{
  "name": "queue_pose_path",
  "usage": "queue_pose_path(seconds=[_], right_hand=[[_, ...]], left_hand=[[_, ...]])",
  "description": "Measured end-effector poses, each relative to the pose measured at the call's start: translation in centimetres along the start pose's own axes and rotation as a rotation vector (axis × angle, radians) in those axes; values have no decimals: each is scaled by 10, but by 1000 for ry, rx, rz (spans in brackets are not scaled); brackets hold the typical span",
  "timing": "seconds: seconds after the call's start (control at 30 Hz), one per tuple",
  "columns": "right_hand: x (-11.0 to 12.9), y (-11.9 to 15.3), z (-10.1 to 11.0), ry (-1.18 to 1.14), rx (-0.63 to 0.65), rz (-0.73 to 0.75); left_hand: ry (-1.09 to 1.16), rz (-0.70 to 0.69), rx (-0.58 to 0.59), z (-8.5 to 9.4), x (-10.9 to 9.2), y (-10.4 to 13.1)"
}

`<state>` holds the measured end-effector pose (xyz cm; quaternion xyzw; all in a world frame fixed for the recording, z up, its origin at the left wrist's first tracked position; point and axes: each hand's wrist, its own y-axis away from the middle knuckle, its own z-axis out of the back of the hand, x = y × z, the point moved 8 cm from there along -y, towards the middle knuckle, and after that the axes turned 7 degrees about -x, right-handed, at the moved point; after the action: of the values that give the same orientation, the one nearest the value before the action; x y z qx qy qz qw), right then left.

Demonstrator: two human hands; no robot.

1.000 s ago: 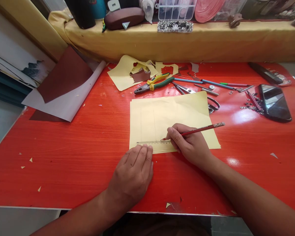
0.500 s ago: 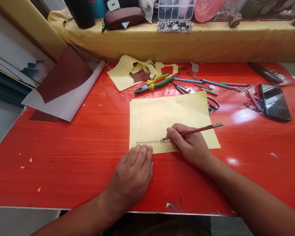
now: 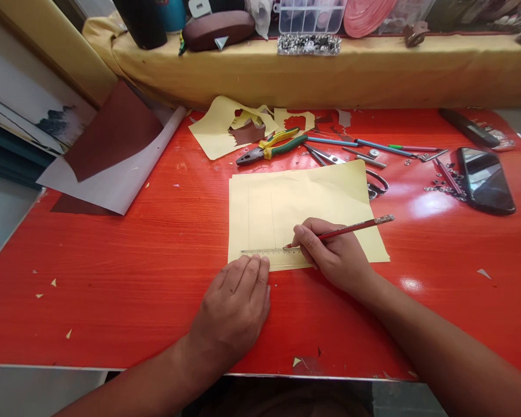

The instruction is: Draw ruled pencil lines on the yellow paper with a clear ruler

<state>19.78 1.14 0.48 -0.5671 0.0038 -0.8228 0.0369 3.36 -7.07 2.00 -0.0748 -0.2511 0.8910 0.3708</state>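
Barely a flicker since the earlier frame: the pencil's (image 3: 351, 228) back end drifts a touch left, while its tip sits by the same spot and both hands hold their places. Nearest now, the desk's (image 3: 113, 313) front edge runs beneath both forearms, a small yellow scrap (image 3: 296, 362) lying close to it. Between that edge and the yellow paper (image 3: 321, 197) there's a red strip, the left hand reaching across it. Wide red surface spreads left of the paper, dotted with tiny offcuts; to the right, more room runs out toward the phone (image 3: 486, 180).

On to the hands! Left hand (image 3: 237, 304) is palm down, fingers straight and together, fingertips pressing the ruler (image 3: 271, 252) along the paper's near edge; its thumb is hidden. Right hand (image 3: 330, 249) is closed in a writing pinch around the pencil, tip down at the ruler's upper edge, just right of two ruled lines.

Farther back, the paper's far edge overlaps the scissors (image 3: 330, 157), handles poking out on the right. Pliers (image 3: 271, 149) lie just beyond, touching cut yellow sheets (image 3: 211, 130), and the cloth-covered ledge (image 3: 286, 78) closes off the far side.
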Motion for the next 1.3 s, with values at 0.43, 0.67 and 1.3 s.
queue_pose_path(seconds=[0.43, 0.67, 1.3], right_hand=[[0, 2, 0, -58, -11, -5], [-1, 2, 0, -32, -2, -14], [0, 1, 2, -73, -21, -42]], left_hand=[[-10, -1, 4, -1, 0, 1], [0, 0, 8, 0, 0, 0], [4, 0, 0, 0, 1, 0]])
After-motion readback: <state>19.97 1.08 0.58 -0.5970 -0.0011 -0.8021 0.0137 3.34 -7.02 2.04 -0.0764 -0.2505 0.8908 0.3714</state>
